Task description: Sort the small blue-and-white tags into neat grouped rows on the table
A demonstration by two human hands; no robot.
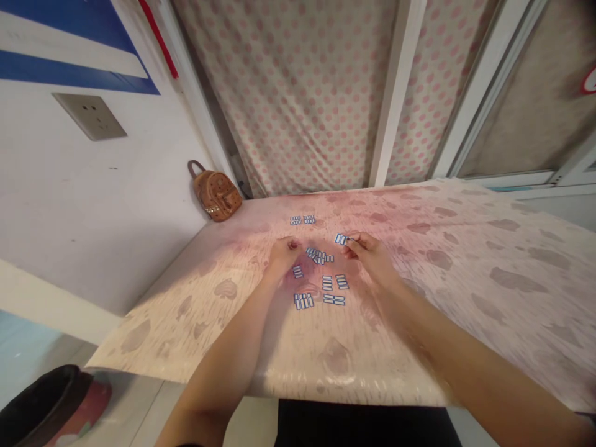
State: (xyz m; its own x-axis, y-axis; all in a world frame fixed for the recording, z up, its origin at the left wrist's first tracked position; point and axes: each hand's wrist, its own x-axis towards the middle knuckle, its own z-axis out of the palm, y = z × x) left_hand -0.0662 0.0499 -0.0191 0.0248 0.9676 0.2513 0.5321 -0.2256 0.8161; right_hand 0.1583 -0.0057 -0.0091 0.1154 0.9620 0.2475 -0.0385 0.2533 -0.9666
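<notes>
My right hand [367, 251] pinches a short row of small white rectangular pieces with blue edges [341, 239], held up a little above the table. My left hand [283, 253] is closed, its fingers curled by the left side of a loose pile of the same pieces [317, 255]. Whatever sits in those fingers, if anything, is hidden. Nearer me lie neat groups: a short stack [298, 272], two side-by-side columns [327, 283], a front-left cluster [303, 302] and a front-right block [334, 299]. Two small groups [302, 220] stand farther back.
A patterned, glossy cloth covers the table [335, 360]. A brown mini backpack [218, 195] leans on the wall at the back left. Behind the table hangs a dotted curtain [298, 93] with white frames. On the floor at lower left stands a dark-rimmed red container [88, 397].
</notes>
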